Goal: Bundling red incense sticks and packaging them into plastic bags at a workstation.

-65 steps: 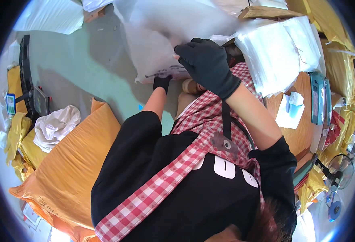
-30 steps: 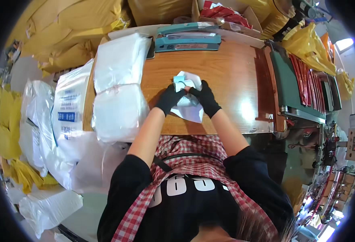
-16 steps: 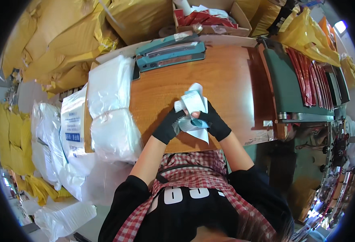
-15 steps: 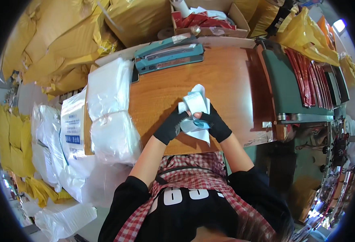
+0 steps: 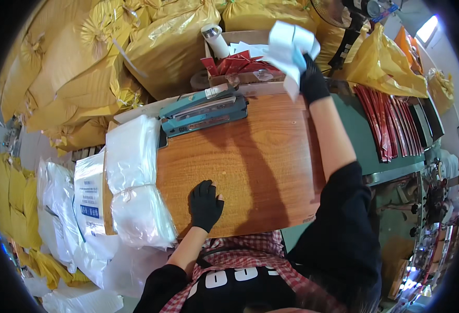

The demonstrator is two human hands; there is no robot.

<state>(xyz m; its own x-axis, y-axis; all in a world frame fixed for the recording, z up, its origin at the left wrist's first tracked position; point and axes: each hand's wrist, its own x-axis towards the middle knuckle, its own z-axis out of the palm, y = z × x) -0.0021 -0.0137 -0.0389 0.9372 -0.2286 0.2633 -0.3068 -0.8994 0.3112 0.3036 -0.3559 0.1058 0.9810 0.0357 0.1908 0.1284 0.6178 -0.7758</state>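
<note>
Our right hand (image 5: 311,75) pinches curled white paper (image 5: 291,41), held out over or beside the right end of a cardboard box (image 5: 245,78); which of the two, we cannot tell. Our left hand (image 5: 206,206) rests palm down, fingers slightly spread, on the wooden tabletop (image 5: 200,156). Along its left edge we have stacked clear plastic bags (image 5: 132,154), and at its far edge a teal tool (image 5: 208,116). To our right, a row of red packets (image 5: 381,125) lies on a green surface (image 5: 363,140). Beyond the box, bulging yellow sacks (image 5: 174,52) pile up; a bright light (image 5: 426,28) shows at upper right.
</note>
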